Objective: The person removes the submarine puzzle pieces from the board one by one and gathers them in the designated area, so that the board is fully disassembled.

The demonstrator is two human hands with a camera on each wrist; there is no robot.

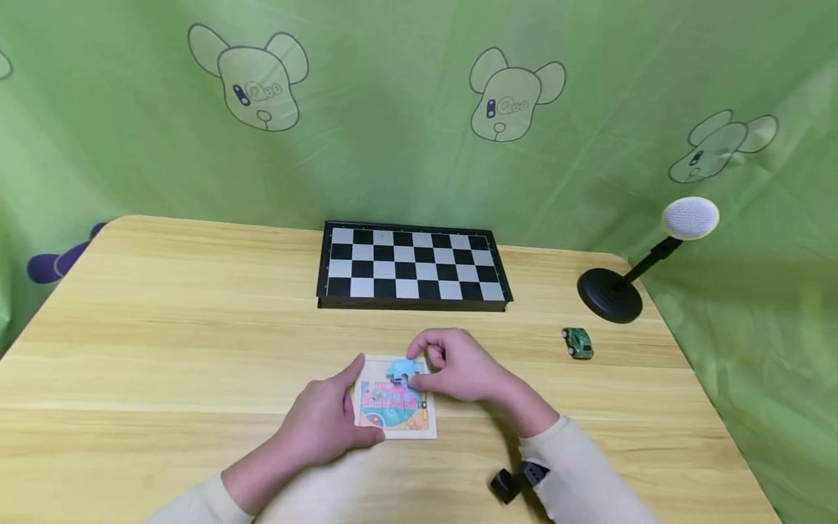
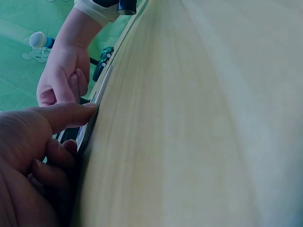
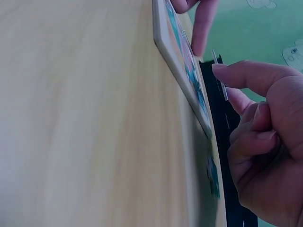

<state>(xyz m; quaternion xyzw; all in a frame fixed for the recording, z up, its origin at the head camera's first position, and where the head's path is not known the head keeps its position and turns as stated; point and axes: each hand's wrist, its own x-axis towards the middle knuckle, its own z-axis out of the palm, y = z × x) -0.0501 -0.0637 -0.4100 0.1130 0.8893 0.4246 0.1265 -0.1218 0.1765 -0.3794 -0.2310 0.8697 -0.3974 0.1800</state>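
Two hands work a small picture puzzle on a wooden table

Two hands meet over a square picture puzzle (image 1: 395, 399) lying flat near the front middle of a pale wooden table (image 1: 164, 327). The left hand (image 1: 324, 422) rests at the puzzle's 9 o'clock edge, its forefinger stretched straight along that side and its thumb against the near corner; the fingers lie fairly straight and grip nothing. The right hand (image 1: 458, 371) sits at the puzzle's 1 o'clock corner, fingers curled, pinching a thin blue puzzle piece (image 1: 401, 370) between thumb and forefinger just above the board's upper part. The right wrist view shows that piece (image 3: 218, 75) edge-on at the fingertips (image 3: 222, 72), held slightly clear of the puzzle's (image 3: 182, 61) surface. The left wrist view shows the left forefinger (image 2: 71, 113) touching the board's rim.

Beyond the puzzle, at 12 o'clock, a black-and-white chessboard (image 1: 411, 264) lies closed and flat. A small green toy car (image 1: 577, 343) stands at 2 o'clock, well apart from the hands, with a black-based stand carrying a white round head (image 1: 690, 217) just behind it. A green cloth printed with cartoon bears (image 1: 511, 94) hangs behind the table.
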